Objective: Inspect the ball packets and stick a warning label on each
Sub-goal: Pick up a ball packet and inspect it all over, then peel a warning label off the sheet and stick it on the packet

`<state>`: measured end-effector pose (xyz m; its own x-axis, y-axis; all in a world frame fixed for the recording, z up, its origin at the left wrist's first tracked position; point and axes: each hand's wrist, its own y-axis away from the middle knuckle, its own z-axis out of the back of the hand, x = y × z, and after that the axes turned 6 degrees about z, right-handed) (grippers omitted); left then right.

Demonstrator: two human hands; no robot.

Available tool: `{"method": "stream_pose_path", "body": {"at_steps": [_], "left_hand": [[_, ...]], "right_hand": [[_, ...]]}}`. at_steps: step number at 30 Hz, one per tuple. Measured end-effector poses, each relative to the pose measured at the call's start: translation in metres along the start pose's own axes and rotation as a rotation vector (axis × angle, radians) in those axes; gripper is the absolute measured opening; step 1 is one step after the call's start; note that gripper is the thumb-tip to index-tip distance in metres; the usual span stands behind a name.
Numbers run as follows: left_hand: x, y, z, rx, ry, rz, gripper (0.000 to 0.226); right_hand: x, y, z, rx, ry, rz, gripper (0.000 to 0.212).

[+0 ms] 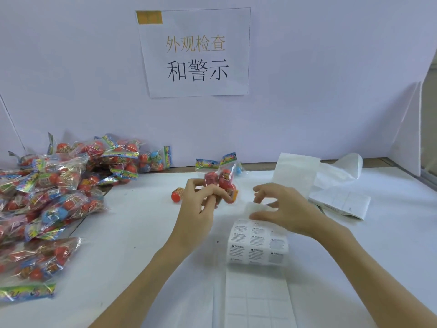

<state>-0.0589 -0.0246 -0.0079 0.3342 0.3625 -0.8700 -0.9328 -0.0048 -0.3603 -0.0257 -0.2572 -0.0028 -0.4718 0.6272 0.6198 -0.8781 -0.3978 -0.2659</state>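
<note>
- A white table [142, 245] is seen from above, closed off at the back by a pale wall [71, 67].
- A paper sign [194, 53] with printed characters is fixed to that wall, above the middle of the table.
- A heap of ball packets [52, 197] is spread over the table's left side (clear bags, mostly red balls, a few blue, with bright printed headers).
- A strip of spent backing paper [257, 301] runs from the label roll toward the near edge; the emptied squares can be made out on it.
- More white backing paper [295, 174] is curled up at the rear right, with a flat sheet [340, 202] lying beside it.
- The label roll [257, 242] lies in the centre-right, just below the right hand; rows of warning labels are printed on it.
- One ball packet [221, 178] is held up at mid-table by the left hand [198, 209], whose fingers are curled round its lower end.
- A white label [254, 207] is pinched between the thumb and fingers of the right hand [286, 209], just above the roll and just beside the held packet (whether it has fully left the roll cannot be told).
- A single loose red ball [177, 194] rests on the table just left of the left hand.
</note>
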Motion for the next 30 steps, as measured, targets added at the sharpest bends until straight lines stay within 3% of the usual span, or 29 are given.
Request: {"method": "stream_pose_path", "body": {"at_steps": [3, 6, 9, 14, 17, 18, 21, 24, 27, 30], "left_hand": [[-0.004, 0.004, -0.002, 0.102, 0.120, 0.110, 0.016], [-0.002, 0.004, -0.001, 0.252, 0.075, 0.141, 0.045], [-0.002, 0.006, -0.004, 0.392, 0.065, 0.185, 0.047], [-0.001, 0.003, -0.009, 0.204, 0.139, 0.241, 0.023], [0.000, 0.000, -0.006, 0.102, 0.215, 0.295, 0.025], [0.000, -0.001, -0.005, 0.084, 0.213, 0.293, 0.026], [-0.001, -0.002, -0.004, 0.056, 0.199, 0.265, 0.033], [0.000, -0.003, -0.006, 0.039, 0.159, 0.222, 0.038], [0.002, -0.002, -0.006, -0.016, 0.064, 0.162, 0.047], [0.000, -0.002, -0.004, -0.048, 0.062, 0.125, 0.058]], "right_hand": [[0.006, -0.002, 0.004, -0.109, -0.031, 0.053, 0.009], [0.013, -0.001, 0.007, -0.139, -0.147, 0.081, 0.009], [0.017, 0.000, 0.006, -0.179, -0.167, 0.106, 0.006], [0.021, -0.003, 0.004, -0.255, -0.288, 0.084, 0.002], [0.025, -0.003, 0.009, -0.417, -0.384, 0.098, 0.037], [0.027, -0.003, 0.013, -0.451, -0.400, 0.122, 0.039], [0.030, 0.001, 0.017, -0.337, -0.350, 0.254, 0.017], [0.030, 0.004, 0.010, -0.184, -0.202, 0.274, 0.021], [0.028, 0.002, 0.004, -0.189, -0.198, 0.241, 0.007], [0.026, 0.001, 0.006, -0.182, -0.256, 0.220, 0.008]]}}
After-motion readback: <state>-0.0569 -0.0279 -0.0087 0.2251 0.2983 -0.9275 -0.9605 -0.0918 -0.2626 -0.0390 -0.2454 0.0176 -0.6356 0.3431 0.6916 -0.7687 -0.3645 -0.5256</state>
